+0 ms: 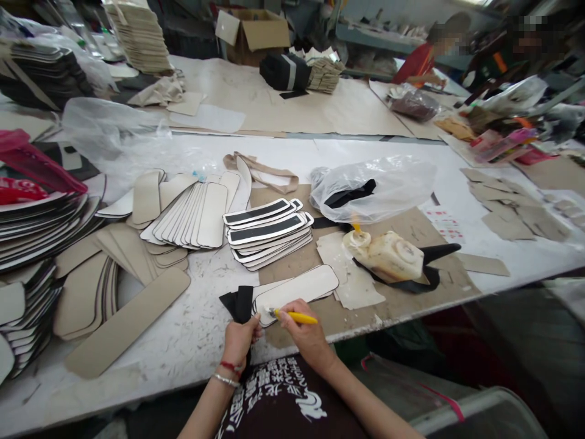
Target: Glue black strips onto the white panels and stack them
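My right hand (308, 335) is closed around a yellow-handled brush (302, 317). Its tip meets the left end of a long cream panel (304, 286) with rounded corners and a dark edge, where a whitish smear shows. My left hand (241, 340) pinches a folded black strap (241, 302) beside that same end of the panel; the fingertips also touch the panel's edge. Behind both hands lies a stack of cream panels with black strips (267, 235) on them. To the right, a stained white plastic bottle (395, 259) lies on its side with a yellow stick in its opening.
Fanned cream panels (194, 213) and beige strips (128, 323) cover the left side. A clear plastic bag (379, 189) with black material sits behind the bottle. Brown board (448, 280) lies beneath. A cardboard box (256, 36) stands at the back; a person in red (415, 64) sits far right.
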{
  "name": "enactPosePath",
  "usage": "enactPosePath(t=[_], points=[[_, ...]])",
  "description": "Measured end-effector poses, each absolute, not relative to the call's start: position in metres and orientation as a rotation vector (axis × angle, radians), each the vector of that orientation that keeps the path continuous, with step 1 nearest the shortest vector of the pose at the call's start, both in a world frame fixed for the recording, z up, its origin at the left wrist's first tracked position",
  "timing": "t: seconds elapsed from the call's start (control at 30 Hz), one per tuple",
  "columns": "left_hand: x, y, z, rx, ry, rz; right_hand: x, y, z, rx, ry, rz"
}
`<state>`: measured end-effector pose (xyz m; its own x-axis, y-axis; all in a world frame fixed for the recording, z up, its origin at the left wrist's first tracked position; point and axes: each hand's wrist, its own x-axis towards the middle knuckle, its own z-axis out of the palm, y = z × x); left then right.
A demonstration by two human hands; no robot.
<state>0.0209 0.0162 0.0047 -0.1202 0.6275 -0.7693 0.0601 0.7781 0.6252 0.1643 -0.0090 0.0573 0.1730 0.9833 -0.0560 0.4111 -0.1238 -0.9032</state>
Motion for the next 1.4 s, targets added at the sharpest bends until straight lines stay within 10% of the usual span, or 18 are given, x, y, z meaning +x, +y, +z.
enactPosePath(t=[0.17, 0.87, 1.2, 1.4], points=[[0.021, 0.016, 0.005, 0.548, 1.634, 0.547, 0.174, -0.008, 0.039, -1.706, -1.040, 1.167], [0.025, 0.012, 0.008, 0.563, 1.684, 0.609, 0.304, -0.005, 0.071, -1.897, -1.711, 0.016], [0.025, 0.011, 0.014, 0.574, 1.705, 0.635, 0.246, -0.012, 0.049, -1.837, -1.303, 0.853], [0.026, 0.011, 0.015, 0.585, 1.689, 0.612, 0.276, -0.011, 0.060, -1.875, -1.516, 0.233]])
